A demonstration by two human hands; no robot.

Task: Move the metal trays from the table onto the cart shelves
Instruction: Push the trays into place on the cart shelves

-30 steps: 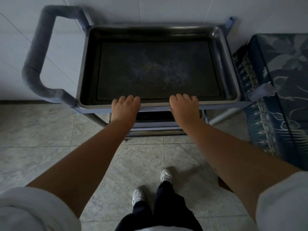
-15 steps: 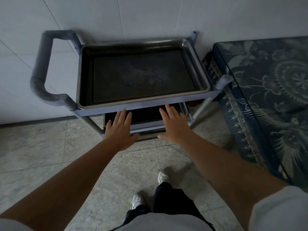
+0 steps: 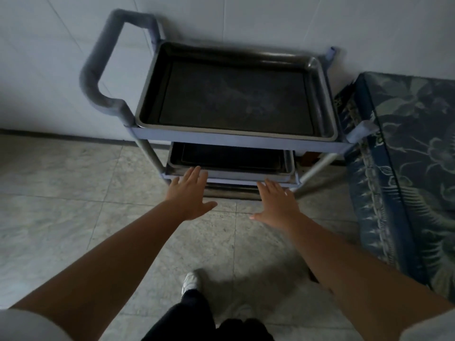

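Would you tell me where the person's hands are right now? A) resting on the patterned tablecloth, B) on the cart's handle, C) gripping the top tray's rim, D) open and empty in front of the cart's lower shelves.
D: the left hand and right hand are spread open, holding nothing, before the lower tray.

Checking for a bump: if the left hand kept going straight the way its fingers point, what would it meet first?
Probably the front rim of the middle-shelf tray; the left hand is open and its fingertips look almost on it, though depth is unclear.
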